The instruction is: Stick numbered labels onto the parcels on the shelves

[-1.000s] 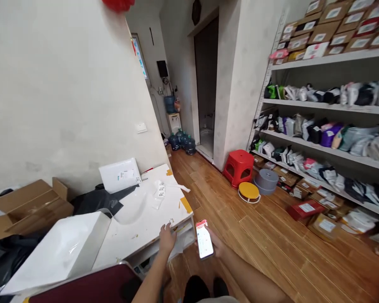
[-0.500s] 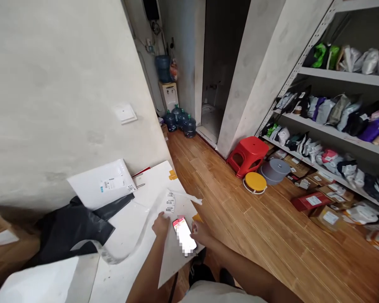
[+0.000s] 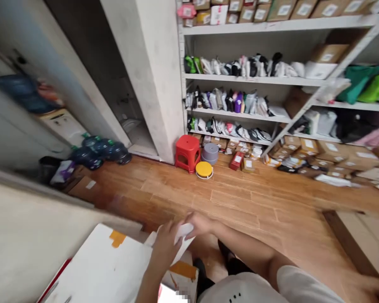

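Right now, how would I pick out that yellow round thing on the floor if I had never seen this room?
Start at the tall metal shelving packed with parcels along the far wall. At its left end, on the wooden floor, stands a red plastic stool with a grey tub beside it. The yellow round lid lies flat just in front of them, the only bright yellow disc there.

1. A wood-plank floor [image 3: 240, 202] runs across the room.
2. Metal shelving [image 3: 255, 80] on the far right wall holds rows of soft parcels and cardboard boxes.
3. A red stool [image 3: 187, 152], grey tub [image 3: 210, 152] and yellow lid [image 3: 204, 169] sit near the shelf's foot.
4. A pale pillar [image 3: 158, 75] stands beside a dark doorway [image 3: 107, 75].
5. Blue water bottles [image 3: 101, 150] cluster on the far left.
6. A white table [image 3: 107, 269] sits near left.
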`<control>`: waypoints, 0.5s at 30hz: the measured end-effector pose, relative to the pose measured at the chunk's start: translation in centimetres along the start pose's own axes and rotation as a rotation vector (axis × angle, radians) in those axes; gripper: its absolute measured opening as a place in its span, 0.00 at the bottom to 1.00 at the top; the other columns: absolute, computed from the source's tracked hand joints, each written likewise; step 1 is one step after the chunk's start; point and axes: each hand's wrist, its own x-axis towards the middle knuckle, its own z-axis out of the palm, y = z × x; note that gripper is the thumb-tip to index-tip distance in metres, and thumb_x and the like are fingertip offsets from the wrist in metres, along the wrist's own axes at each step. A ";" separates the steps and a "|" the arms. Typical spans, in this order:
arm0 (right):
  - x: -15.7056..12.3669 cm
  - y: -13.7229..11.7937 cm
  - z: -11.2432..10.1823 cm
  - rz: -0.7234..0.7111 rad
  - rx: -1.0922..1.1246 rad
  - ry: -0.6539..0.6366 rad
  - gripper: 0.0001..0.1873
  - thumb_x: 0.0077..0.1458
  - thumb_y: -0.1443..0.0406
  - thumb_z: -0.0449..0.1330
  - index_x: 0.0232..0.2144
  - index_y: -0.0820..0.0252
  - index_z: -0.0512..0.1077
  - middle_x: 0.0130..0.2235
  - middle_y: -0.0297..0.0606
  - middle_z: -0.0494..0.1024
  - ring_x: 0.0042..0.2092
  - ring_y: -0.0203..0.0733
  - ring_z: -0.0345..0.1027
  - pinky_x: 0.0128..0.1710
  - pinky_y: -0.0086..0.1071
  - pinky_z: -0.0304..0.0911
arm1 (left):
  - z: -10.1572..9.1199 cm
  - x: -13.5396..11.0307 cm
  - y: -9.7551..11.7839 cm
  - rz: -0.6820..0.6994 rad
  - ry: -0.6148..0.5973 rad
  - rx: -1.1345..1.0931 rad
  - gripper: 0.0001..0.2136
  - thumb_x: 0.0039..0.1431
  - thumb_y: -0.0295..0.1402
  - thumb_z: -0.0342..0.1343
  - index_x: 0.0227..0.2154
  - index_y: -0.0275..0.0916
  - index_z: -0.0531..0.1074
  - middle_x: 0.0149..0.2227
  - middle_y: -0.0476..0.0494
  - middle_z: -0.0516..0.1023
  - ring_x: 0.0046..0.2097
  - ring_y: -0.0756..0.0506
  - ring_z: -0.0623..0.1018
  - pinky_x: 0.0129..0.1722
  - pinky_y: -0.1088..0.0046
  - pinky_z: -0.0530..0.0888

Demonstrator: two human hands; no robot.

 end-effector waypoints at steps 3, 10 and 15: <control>-6.7 3.5 -8.2 0.412 0.108 0.892 0.22 0.29 0.51 0.72 0.14 0.61 0.71 0.18 0.33 0.71 0.23 0.36 0.61 0.27 0.30 0.58 | 3.5 5.4 5.0 0.117 0.107 -0.090 0.28 0.58 0.33 0.52 0.62 0.47 0.57 0.60 0.39 0.63 0.60 0.37 0.63 0.60 0.56 0.60; -25.4 8.9 -30.1 0.562 -0.036 1.955 0.30 0.53 0.42 0.53 0.30 0.65 0.71 0.26 0.38 0.74 0.28 0.39 0.62 0.27 0.30 0.56 | 14.2 19.1 19.6 0.340 -0.265 -0.369 0.26 0.59 0.33 0.52 0.61 0.49 0.60 0.63 0.39 0.58 0.65 0.40 0.58 0.63 0.56 0.59; -31.4 11.0 -41.4 0.503 0.216 1.658 0.26 0.49 0.46 0.61 0.27 0.66 0.74 0.25 0.39 0.75 0.29 0.42 0.66 0.29 0.31 0.61 | 22.4 32.3 32.8 0.394 -0.369 -0.491 0.29 0.56 0.35 0.57 0.61 0.46 0.59 0.64 0.39 0.57 0.66 0.40 0.57 0.65 0.57 0.55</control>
